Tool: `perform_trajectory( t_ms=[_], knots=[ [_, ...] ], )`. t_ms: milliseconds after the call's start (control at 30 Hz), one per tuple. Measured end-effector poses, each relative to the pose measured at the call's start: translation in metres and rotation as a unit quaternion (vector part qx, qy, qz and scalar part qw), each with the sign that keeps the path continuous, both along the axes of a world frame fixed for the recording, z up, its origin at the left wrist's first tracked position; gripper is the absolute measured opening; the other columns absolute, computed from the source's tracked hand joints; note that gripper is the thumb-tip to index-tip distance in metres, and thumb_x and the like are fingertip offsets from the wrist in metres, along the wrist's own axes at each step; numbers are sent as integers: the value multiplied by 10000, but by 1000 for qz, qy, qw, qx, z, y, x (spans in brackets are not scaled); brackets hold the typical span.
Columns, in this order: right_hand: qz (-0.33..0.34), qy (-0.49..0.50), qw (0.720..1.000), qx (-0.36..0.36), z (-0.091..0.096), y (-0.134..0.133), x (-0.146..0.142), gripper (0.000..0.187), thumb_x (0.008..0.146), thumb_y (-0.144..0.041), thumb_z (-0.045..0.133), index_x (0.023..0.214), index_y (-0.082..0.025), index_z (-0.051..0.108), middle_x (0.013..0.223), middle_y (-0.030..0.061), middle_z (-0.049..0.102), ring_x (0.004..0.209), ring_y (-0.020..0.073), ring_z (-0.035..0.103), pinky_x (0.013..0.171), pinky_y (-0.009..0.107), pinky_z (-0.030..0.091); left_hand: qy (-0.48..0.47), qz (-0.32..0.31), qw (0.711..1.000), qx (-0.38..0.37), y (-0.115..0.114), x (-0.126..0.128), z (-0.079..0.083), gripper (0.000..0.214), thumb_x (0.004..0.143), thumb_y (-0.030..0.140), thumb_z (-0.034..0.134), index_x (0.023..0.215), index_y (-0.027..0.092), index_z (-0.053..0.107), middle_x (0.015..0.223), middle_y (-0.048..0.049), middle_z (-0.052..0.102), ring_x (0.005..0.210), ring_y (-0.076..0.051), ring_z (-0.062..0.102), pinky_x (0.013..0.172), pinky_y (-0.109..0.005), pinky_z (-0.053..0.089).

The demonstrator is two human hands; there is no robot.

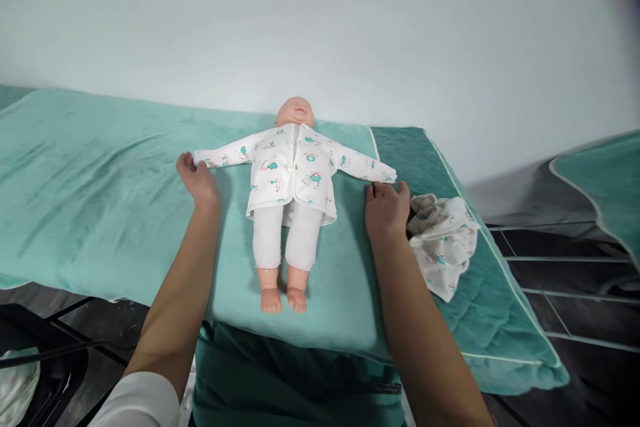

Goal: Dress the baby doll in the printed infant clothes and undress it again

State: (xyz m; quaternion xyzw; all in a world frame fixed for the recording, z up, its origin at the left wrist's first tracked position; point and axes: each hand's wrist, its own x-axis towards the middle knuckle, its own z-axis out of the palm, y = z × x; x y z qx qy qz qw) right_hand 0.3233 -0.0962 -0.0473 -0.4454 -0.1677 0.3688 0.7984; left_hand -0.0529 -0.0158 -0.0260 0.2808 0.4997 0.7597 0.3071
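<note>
A baby doll (293,207) lies on its back on a teal towel (100,180), head toward the wall, arms stretched sideways. It wears a white printed jacket (293,170) and white leggings. My left hand (197,180) rests on the towel at the end of the jacket's left sleeve, fingers curled at the cuff. My right hand (386,208) lies at the end of the right sleeve, fingers bent down and touching the cuff. Whether either hand grips the cloth is unclear.
A crumpled white printed garment (443,240) lies on a darker teal quilted pad (480,280) just right of my right hand. A pale wall rises behind. Dark floor shows at right, and a dark chair (45,360) at lower left.
</note>
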Motion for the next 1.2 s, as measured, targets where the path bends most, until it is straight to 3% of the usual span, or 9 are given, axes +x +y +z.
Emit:
perform_trajectory(
  t_ms=[100,200,367,533,767,900,967,1100,1200],
  knots=[
    [17,-89,996,-11,0,-34,-31,675,680,-200,749,1284,-350,488,1382,22,608,1235,163,636,1052,375,535,129,53,990,7,-27,12,3,423,912,176,615,1310,265,503,1561,-87,480,1504,-181,414,1253,-336,318],
    [119,-211,970,-31,3,-74,-62,677,723,-294,781,1342,-306,506,1476,88,573,1285,226,614,1118,464,485,214,-32,976,-19,-63,23,4,374,896,174,574,1261,252,560,1420,-88,594,1350,-209,555,1182,-375,407],
    [151,-469,862,-117,10,-110,-91,546,856,-368,664,1375,-234,560,1269,117,675,1092,265,639,1009,479,506,424,-195,882,-67,-123,25,-3,312,841,192,618,1148,235,647,1317,-114,667,1336,-294,548,1197,-486,375],
    [121,-530,820,-179,19,-96,-97,392,905,-416,563,1219,-190,629,987,90,694,847,252,611,809,404,490,519,-217,824,-61,-143,27,-3,211,867,252,622,1072,234,667,1348,-125,672,1314,-332,565,1152,-525,383],
    [74,-576,780,-234,14,-95,-97,351,907,-318,493,1200,-193,639,907,82,676,808,265,579,775,394,450,524,-186,829,-67,-141,29,-3,151,928,271,535,857,223,659,1274,-123,706,1228,-321,598,1106,-517,408],
    [39,-563,787,-249,8,-100,-93,384,884,-337,531,1226,-200,638,852,59,655,789,264,579,791,407,475,518,-170,835,-76,-146,26,-6,112,888,240,574,785,231,616,1259,-117,706,1231,-334,599,1117,-539,411],
    [18,-575,790,-211,8,-98,-93,399,883,-308,519,1249,-193,630,993,101,665,888,278,604,854,441,499,492,-163,853,-62,-148,27,-4,39,886,242,600,874,229,635,1296,-129,685,1281,-336,580,1145,-540,396],
    [-5,-631,774,-63,15,-89,-99,419,931,-250,487,1329,-204,607,1300,168,594,1223,303,566,1068,508,458,419,-173,890,45,-140,38,6,306,917,269,626,1220,227,628,1424,-139,608,1385,-289,517,1209,-463,363],
    [38,-634,772,-9,24,-77,-106,332,972,-277,477,1248,-250,660,1286,138,614,1262,292,555,1103,503,441,399,-216,888,80,-123,52,14,249,910,287,658,1154,244,690,1283,-107,669,1266,-275,571,1163,-416,403]
  ],
)
